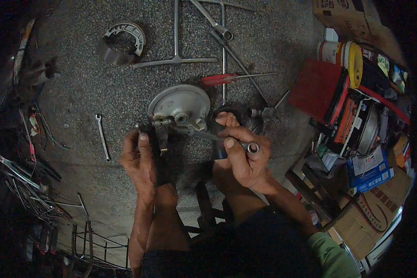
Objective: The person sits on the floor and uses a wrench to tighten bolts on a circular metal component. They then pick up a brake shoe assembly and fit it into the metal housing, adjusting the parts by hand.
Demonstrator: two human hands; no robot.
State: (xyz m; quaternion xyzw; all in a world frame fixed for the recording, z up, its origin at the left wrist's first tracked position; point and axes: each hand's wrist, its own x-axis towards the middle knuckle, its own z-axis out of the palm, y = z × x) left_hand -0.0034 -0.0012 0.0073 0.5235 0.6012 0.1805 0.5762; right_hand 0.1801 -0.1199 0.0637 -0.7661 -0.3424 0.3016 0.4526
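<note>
Grey metal brake plate [180, 104] gripped by left hand [139, 160], right hand [243, 157] clenching socket wrench [231, 142]; one slip could round the fastener.

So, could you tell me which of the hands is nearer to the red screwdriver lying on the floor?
Right. The right hand grips a socket wrench below the red screwdriver; the left hand is farther, down to its left.

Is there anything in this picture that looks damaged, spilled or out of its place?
Nothing looks spilled or plainly broken. Tools lie loose on the floor: a small wrench, a red-handled screwdriver, a curved brake shoe. The left hand steadies the round metal hub plate; the right hand holds a socket wrench.
</note>
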